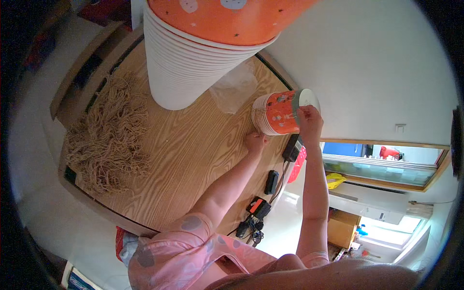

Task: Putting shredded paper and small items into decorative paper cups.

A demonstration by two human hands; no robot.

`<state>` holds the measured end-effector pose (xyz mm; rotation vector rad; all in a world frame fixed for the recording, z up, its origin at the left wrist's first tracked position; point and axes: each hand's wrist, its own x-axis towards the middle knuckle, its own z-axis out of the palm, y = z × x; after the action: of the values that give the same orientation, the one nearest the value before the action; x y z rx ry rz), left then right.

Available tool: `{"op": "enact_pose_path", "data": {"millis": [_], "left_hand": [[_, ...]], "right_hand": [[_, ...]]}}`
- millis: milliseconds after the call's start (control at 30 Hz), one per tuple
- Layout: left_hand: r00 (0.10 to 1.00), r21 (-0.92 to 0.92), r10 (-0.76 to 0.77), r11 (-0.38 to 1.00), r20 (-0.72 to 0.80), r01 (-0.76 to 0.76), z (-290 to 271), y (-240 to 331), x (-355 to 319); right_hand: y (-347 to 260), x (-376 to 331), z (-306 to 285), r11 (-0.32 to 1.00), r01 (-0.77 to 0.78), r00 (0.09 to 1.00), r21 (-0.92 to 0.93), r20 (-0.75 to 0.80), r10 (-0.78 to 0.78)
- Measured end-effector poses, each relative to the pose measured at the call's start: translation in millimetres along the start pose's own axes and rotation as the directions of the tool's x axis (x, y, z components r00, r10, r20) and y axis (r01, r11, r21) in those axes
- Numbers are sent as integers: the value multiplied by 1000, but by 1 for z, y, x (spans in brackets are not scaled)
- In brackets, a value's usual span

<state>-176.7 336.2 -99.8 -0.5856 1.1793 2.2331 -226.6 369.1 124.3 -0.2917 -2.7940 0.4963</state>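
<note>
The tall stack of white-and-orange paper cups [193, 53] is cut off by the top edge. The left hand [254, 143] hides its fingertips under the short sideways stack of orange paper cups [273, 113]. Small dark devices [261, 205] below that stack are too small to identify.

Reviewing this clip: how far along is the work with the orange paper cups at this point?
Done: a tall stack of nested cups stands on the wooden table. In hand: a short cup stack lies on its side, the left hand under it and the right hand at its open end. Left: a pile of tan cords lies untouched beside them. How many cups remain cannot be told.
</note>
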Motion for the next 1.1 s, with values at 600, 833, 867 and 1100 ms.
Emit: {"op": "enact_pose_path", "data": {"millis": [600,833,867,1100], "left_hand": [[998,-296,51,953,-22,-55,10,-1,-40],[978,-265,-77,956,192,127,-27,-17,-25],[984,-261,-101,956,144,136,-25,-18,-31],[992,-222,-119,967,31,123,1,-27,-33]], "right_hand": [[5,-19,-7,999,-10,998,46,-67,13],[-34,-48,-11,985,172,970,10,-178,-167],[-31,-62,-16,964,260,914,-55,-307,-264],[77,-150,64,988,-126,964,-84,223,142]]}}
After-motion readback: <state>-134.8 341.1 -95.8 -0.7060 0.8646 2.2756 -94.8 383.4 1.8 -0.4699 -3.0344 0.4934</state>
